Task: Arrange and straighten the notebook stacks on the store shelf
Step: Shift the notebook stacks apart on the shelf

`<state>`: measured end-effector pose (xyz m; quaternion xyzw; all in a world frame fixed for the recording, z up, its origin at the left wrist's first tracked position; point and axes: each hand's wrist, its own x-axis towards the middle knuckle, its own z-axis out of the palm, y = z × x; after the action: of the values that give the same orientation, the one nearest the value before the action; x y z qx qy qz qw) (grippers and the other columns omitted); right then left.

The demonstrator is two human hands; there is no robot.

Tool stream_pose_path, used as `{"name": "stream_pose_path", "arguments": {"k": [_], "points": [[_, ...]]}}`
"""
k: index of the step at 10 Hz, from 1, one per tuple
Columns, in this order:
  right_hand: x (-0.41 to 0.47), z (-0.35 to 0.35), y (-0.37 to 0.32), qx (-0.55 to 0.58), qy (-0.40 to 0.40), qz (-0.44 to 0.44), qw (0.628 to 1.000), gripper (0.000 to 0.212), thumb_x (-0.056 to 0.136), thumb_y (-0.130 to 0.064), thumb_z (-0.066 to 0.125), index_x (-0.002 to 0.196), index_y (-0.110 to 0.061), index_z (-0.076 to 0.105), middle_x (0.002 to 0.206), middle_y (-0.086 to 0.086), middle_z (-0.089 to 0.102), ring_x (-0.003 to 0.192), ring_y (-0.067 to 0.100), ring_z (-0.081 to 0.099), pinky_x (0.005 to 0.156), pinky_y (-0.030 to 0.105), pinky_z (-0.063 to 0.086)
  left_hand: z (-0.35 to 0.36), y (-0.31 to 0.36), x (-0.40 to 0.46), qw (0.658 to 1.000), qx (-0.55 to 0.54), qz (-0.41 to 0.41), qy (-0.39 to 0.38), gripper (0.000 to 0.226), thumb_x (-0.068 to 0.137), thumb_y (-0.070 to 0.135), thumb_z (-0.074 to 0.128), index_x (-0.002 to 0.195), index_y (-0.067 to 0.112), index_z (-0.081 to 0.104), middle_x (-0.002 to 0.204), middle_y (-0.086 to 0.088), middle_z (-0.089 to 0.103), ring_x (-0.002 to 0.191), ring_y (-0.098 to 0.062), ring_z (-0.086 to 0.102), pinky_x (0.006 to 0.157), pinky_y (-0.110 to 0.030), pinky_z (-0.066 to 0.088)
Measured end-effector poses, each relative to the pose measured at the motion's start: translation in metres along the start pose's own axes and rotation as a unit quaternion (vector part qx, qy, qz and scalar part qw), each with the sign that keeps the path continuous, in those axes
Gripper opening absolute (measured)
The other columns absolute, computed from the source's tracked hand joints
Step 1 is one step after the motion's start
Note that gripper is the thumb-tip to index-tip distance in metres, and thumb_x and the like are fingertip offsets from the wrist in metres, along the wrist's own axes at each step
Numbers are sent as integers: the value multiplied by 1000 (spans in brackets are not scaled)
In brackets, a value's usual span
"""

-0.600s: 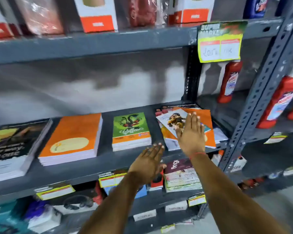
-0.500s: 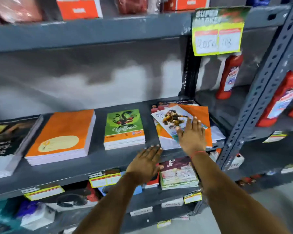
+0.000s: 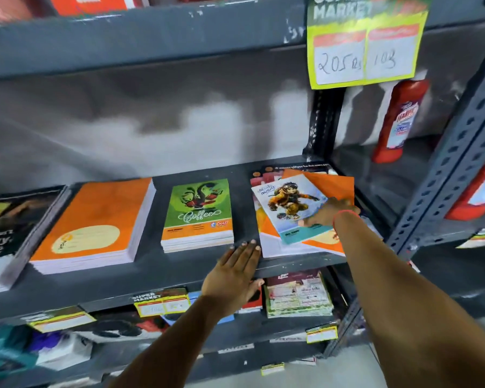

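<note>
Head view: right hand (image 3: pixel 329 212) flat on skewed cartoon notebook (image 3: pixel 287 204) atop messy right-end stack (image 3: pixel 275 245), likely to square it; left hand (image 3: pixel 235 271) open, holding nothing, bracing on shelf (image 3: pixel 157 273) edge just beside

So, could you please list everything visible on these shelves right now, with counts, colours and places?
Coffee notebooks: one stack, green and orange, shelf middle.
Orange notebooks: one stack, left of those.
Dark notebooks: one stack, far left.
Messy stack: one, orange and cartoon covers askew, right end.
Red bottles: at least two, right bay.
Price sign: one, yellow-green, upper shelf edge.
Left hand: flat on shelf edge.
Right hand: on messy stack.
</note>
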<state>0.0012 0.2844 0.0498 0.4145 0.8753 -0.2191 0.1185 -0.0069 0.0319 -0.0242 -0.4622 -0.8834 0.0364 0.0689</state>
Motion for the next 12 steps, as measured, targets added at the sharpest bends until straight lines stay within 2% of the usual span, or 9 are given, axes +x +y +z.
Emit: {"name": "stream_pose_path", "arguments": {"k": [1,4,5,6,7,8,9,11,12], "points": [[6,-3,3,26,-36,8,999,100,60,-55,77,140,-10,36,147,10,36,132,35,35,109,44,33,-5,4,-1,999,9,16,47,65,69,54,65,117,11,64,122,-4,67,111,-16,64,90,-33,54],[7,-30,15,276,-85,-9,957,61,76,-9,70,132,0,47,138,19,49,131,39,43,110,52,35,-10,-3,-10,998,-37,12,50,55,86,40,46,131,9,49,140,-8,50,127,-19,51,104,-34,41],[-6,-47,11,319,-87,-34,943,33,81,-4,62,114,-2,59,106,15,62,107,34,60,89,41,51,-5,-18,-29,996,-47,21,76,49,95,34,26,121,11,60,127,-6,63,114,-16,62,94,-31,50],[-14,-49,-4,418,-116,-32,900,34,84,1,58,117,7,58,84,13,59,81,29,56,75,32,53,-9,-34,-52,995,-63,8,76,69,97,31,3,110,12,69,114,-2,71,104,-13,67,84,-29,56],[-28,-33,-37,503,-169,-25,847,10,90,2,49,84,2,56,77,16,62,78,31,63,49,25,58,-6,-49,-67,994,-69,-17,86,71,97,33,4,107,11,70,112,-4,72,102,-14,68,83,-31,56],[-45,-4,-77,523,-204,-35,827,16,91,1,48,76,-4,51,45,7,67,41,17,65,32,18,48,1,-64,-80,987,-84,-36,132,69,97,33,7,105,9,71,111,-5,72,100,-16,70,81,-33,57],[-59,26,-114,532,-225,-48,815,20,90,1,49,72,-6,52,36,0,62,31,9,60,32,14,46,5,-72,-86,983,-93,-50,154,68,97,33,8,105,8,71,111,-5,72,99,-15,70,81,-33,56],[-68,71,-146,421,-129,-106,891,19,81,-5,64,67,-9,52,88,18,65,82,29,65,80,41,56,10,-72,-86,976,-114,-60,175,50,95,30,27,106,8,70,111,-6,72,99,-17,70,87,-35,54],[-76,74,-144,192,-26,-171,966,32,79,-29,68,97,-3,64,115,20,66,106,32,62,72,25,46,12,-71,-85,975,-103,-61,189,57,96,31,19,105,8,71,110,-7,73,98,-18,70,87,-35,54]]}}
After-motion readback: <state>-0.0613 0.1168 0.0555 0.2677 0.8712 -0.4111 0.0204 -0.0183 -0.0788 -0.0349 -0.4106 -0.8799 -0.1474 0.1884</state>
